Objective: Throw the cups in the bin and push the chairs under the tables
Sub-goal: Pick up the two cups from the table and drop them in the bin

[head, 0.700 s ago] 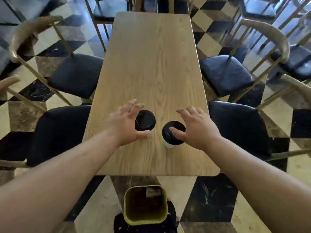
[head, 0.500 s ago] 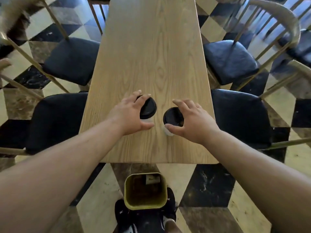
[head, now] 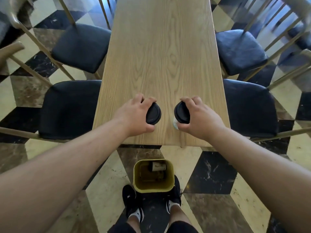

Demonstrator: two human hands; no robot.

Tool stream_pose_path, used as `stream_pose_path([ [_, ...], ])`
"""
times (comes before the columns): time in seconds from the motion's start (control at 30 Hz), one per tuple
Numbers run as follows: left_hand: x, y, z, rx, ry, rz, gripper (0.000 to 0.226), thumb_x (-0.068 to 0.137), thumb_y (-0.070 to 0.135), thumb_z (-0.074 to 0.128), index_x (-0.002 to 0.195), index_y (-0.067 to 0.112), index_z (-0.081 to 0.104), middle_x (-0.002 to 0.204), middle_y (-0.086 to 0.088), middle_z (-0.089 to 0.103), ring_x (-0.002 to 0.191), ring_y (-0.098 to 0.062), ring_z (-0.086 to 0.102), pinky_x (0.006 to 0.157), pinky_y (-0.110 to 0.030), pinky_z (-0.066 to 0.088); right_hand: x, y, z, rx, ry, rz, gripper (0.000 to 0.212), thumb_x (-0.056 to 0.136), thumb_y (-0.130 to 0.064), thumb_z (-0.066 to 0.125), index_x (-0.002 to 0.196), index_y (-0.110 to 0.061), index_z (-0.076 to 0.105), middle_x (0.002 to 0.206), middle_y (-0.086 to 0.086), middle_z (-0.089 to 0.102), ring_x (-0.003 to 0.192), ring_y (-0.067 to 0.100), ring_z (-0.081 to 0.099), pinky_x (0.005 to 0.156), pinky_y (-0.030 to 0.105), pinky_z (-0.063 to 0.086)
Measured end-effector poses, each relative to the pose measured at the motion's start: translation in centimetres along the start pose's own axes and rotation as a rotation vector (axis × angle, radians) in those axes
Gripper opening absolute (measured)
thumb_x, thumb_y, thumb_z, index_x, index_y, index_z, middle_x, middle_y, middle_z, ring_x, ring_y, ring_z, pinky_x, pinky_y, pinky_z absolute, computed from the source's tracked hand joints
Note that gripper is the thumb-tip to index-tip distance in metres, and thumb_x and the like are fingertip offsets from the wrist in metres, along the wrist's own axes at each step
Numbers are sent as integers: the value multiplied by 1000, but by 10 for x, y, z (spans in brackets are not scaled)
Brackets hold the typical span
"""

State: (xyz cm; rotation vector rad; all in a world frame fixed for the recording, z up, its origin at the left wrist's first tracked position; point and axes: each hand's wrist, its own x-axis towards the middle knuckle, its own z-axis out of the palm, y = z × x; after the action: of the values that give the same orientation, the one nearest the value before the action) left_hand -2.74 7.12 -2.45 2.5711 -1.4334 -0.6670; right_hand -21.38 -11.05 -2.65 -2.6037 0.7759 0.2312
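Two paper cups with black lids are over the near end of the long wooden table (head: 161, 47). My left hand (head: 134, 115) is wrapped around the left cup (head: 154, 113), tilting its lid to the right. My right hand (head: 198, 116) grips the right cup (head: 181, 113), tilted left, with a bit of its pale wall showing under the lid. A yellow bin (head: 153, 189) stands on the floor below the table's near edge, between my feet, with something cup-like lying inside. Black-seated chairs stand at both sides: near left (head: 69, 108), far left (head: 80, 47), near right (head: 250, 108), far right (head: 239, 51).
All the chairs have wooden frames and sit pulled out from the table, seats mostly exposed. The floor is black, cream and brown marble tiles. My black shoes (head: 129, 199) flank the bin. More chairs show at the far right edge (head: 299, 36).
Both hands closed around the cups and tipped them off upright, pulling them apart and toward the near table edge. The view has dropped, showing the bin and my feet more fully.
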Motion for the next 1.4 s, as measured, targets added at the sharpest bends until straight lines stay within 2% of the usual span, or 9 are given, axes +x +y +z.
stream_pose_path([
  [0.17, -46, -6, 5, -18, -49, 48, 97, 80, 62, 81, 156, 40, 25, 145, 1, 33, 126, -26, 50, 92, -46, 60, -51, -26, 10, 14, -17, 24, 91, 90, -56, 76, 162, -32, 26, 149, -1, 40, 123, 24, 57, 85, 35, 58],
  [0.4, -109, -3, 29, -41, -133, 101, 96, 82, 62, 81, 157, 41, 24, 146, 5, 31, 128, -22, 48, 95, -44, 59, -108, -44, 31, 51, -52, 39, 91, 89, -61, 74, 160, -36, 23, 152, -4, 38, 127, 23, 55, 94, 39, 59],
  [0.67, -158, -1, 86, -52, -163, -17, 96, 83, 63, 81, 157, 40, 24, 149, 6, 31, 132, -20, 47, 100, -39, 57, -147, -37, 83, 71, -172, 39, 92, 92, -65, 72, 162, -34, 22, 153, -4, 39, 133, 22, 52, 101, 37, 56],
  [0.87, -170, 8, 131, -17, -188, -99, 95, 84, 61, 82, 157, 33, 27, 151, 1, 35, 132, -24, 50, 103, -42, 56, -161, -27, 135, 77, -236, 32, 91, 90, -62, 76, 160, -36, 24, 152, -3, 40, 132, 22, 53, 101, 38, 58],
  [1.17, -179, 8, 174, 1, -178, -148, 98, 81, 64, 83, 156, 34, 26, 151, 0, 37, 127, -25, 53, 103, -44, 56, -162, -16, 181, 70, -266, 7, 93, 89, -60, 77, 161, -33, 24, 151, -1, 41, 128, 22, 56, 95, 37, 61],
  [1.3, -178, 8, 178, 6, -201, -156, 107, 79, 69, 82, 160, 34, 21, 158, 0, 34, 133, -26, 50, 109, -44, 52, -159, -16, 186, 68, -318, 16, 101, 89, -60, 78, 165, -35, 16, 163, 2, 33, 141, 28, 48, 107, 42, 55],
  [1.4, -182, 9, 169, 34, -247, -190, 112, 82, 78, 73, 167, 34, 14, 173, -1, 22, 152, -29, 35, 122, -49, 39, -159, -17, 177, 41, -378, 31, 108, 90, -64, 75, 169, -38, 4, 177, 3, 14, 157, 34, 28, 122, 50, 41],
])
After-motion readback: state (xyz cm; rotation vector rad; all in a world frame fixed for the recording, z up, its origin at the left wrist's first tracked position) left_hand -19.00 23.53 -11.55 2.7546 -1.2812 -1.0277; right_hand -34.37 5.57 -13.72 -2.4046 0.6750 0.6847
